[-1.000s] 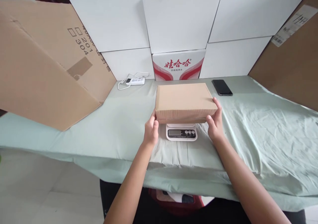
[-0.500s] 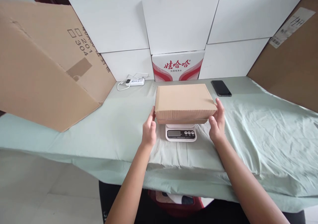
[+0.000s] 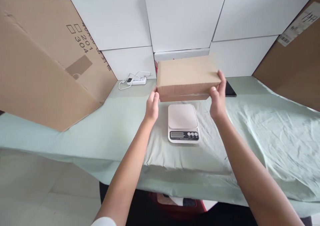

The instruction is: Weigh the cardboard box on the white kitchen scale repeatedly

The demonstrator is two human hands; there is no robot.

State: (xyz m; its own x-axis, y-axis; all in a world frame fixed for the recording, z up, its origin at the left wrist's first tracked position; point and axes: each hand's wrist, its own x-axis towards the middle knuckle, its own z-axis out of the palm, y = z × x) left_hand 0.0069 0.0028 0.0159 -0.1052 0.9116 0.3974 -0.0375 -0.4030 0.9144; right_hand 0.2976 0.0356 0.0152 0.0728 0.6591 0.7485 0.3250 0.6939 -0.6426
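Nearest to me, the pale green cloth (image 3: 262, 146) covers the table and drapes over its near edge. On it, straight ahead, sits the kitchen scale (image 3: 183, 122), its platform bare, display and buttons facing me. Just beyond and above it, I hold the brown cardboard box (image 3: 186, 77) clear of the platform, level. My left hand (image 3: 152, 106) presses its left end, fingers up along the side; my right hand (image 3: 218, 97) grips its right end, thumb on the near face. Behind the box's right end, a dark phone (image 3: 230, 89) lies partly hidden. Far left, a white power strip (image 3: 136, 81) with cable rests by a large leaning carton (image 3: 45, 62). White boxes (image 3: 180, 19) stack along the far edge.
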